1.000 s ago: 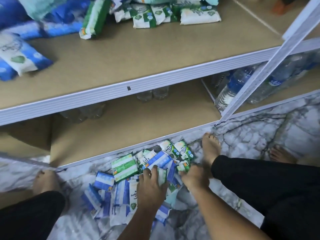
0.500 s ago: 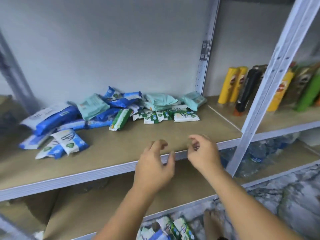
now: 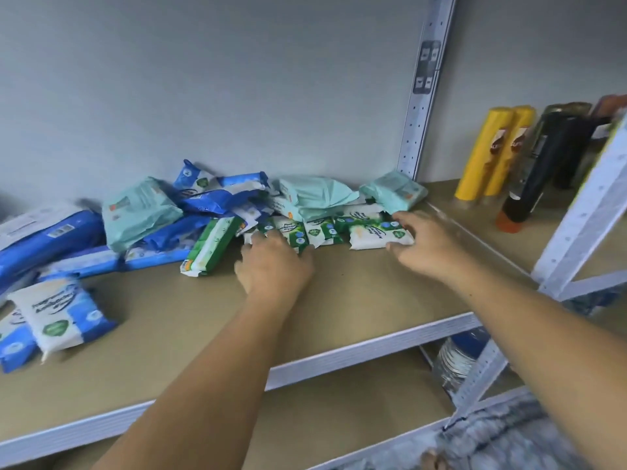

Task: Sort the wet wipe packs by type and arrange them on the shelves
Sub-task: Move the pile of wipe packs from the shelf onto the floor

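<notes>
On the shelf (image 3: 339, 293): heaped wipe packs (image 3: 142, 212).
Left hand (image 3: 274, 262): relaxed fingers touching green packs (image 3: 295, 234).
Right hand (image 3: 427, 245): fingers wide, touching white pack (image 3: 369, 235).

Two yellow tubes (image 3: 492, 154) stand side by side at the right, near the grey wall (image 3: 203, 79). Just beside them is a black tube (image 3: 539, 171) with an orange base. Lower right, a clear bottle (image 3: 454, 361) shows above the marbled floor (image 3: 509, 435).

1. Under the left hand (image 3: 274, 266), green-and-white packs (image 3: 291, 233) are noted.
2. At the right hand (image 3: 425, 247), a white, green-badged pack (image 3: 369, 237) is noted.
3. Beyond both hands, pale teal packs (image 3: 315, 195) are seen; leftward, blue packs (image 3: 217, 203).
</notes>
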{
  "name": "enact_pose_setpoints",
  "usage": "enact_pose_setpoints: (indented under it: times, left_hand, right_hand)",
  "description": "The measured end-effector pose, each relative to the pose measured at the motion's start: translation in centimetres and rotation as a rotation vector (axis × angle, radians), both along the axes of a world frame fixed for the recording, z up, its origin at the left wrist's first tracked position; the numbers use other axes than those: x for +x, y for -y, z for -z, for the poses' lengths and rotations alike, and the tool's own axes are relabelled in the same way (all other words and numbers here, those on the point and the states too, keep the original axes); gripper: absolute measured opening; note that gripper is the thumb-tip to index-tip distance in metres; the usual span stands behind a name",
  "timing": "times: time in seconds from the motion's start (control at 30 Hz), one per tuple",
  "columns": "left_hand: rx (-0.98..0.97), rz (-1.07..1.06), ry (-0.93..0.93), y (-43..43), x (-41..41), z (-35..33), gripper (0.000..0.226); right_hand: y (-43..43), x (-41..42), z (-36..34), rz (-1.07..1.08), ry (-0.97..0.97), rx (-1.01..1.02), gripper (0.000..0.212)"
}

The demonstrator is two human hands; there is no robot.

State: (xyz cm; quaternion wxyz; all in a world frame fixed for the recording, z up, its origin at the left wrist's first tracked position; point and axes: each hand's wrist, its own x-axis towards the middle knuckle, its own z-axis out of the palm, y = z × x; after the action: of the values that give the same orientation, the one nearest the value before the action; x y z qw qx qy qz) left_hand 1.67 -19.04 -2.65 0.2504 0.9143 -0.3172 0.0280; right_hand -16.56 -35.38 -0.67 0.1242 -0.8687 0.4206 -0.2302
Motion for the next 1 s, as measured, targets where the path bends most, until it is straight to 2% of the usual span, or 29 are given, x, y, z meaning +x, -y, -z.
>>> enact_pose_setpoints:
  times: [0.1, 0.17, 0.37, 0.53, 0.7, 0.83, 1.0]
  left_hand:
    - [-0.058, -0.117, 0.022, 1.5, 1.1, 0.9, 0.086]
    - [-0.080, -0.146, 0.023, 1.7, 1.5, 1.0, 0.086]
    - [-0.110, -0.154, 0.048, 1.7, 1.4, 1.2, 0.072]
    - [-0.009, -0.157, 0.005, -0.5, 0.2, 0.8, 0.057]
    - [0.048, -0.121, -0.009, -2.9, -0.8, 0.4, 0.063]
    - [-0.010, -0.107, -0.037, -5.0, -1.2, -1.2, 0.057]
    - [-0.091, -0.067, -0.054, -10.7, -4.0, -2.4, 0.055]
  right_hand:
    - [1.7, 1.6, 1.1, 0.045, -0.108, -0.002, 0.071]
    - [2.4, 2.2, 2.0, 0.064, -0.136, 0.030, 0.071]
    - [2.8, 2.4, 3.0, 0.019, -0.011, 0.034, 0.058]
    - [1.9, 1.4, 2.8, -0.050, 0.017, 0.067, 0.087]
    - [-1.1, 0.6, 1.6, -0.006, -0.086, 0.079, 0.060]
    - [-4.9, -1.0, 0.1, 0.068, -0.113, 0.054, 0.059]
    - [-10.1, -3.7, 0.2, 0.047, -0.007, 0.039, 0.055]
